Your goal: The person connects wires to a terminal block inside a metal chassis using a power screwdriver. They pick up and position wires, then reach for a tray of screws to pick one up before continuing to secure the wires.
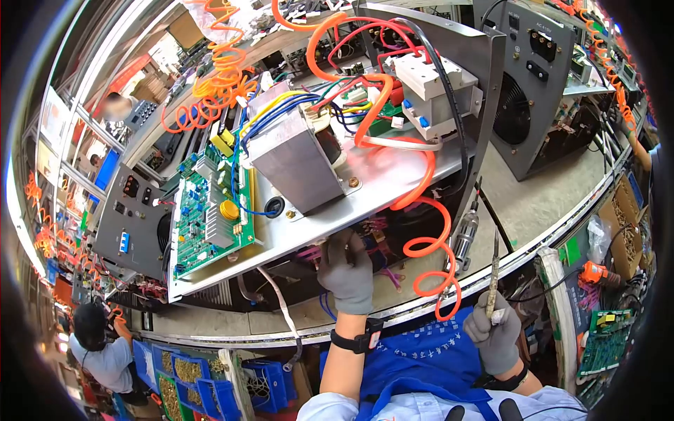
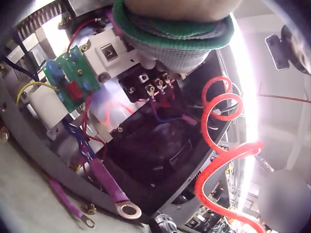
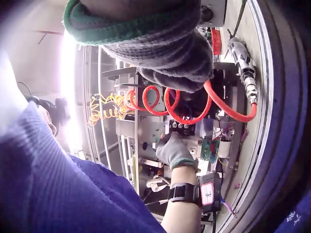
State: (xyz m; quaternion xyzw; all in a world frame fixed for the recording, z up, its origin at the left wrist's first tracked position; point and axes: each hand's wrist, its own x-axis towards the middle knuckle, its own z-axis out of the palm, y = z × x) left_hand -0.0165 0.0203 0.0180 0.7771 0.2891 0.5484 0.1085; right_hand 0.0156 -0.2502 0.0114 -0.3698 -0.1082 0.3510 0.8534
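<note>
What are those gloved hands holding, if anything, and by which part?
The right hand grips a thin, stick-like tool by the end nearest the person. Whether the left hand holds anything cannot be told from these views.

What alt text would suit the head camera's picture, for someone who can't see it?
A person's gloved left hand reaches beneath a metal panel carrying a green circuit board and wires. Their gloved right hand grips a thin tool, and a coiled orange hose hangs in between.

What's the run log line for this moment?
Left grip: under metal panel edge, near black terminal block | right grip: holding slim pointed tool | orange coiled hose: hanging nearby
</note>
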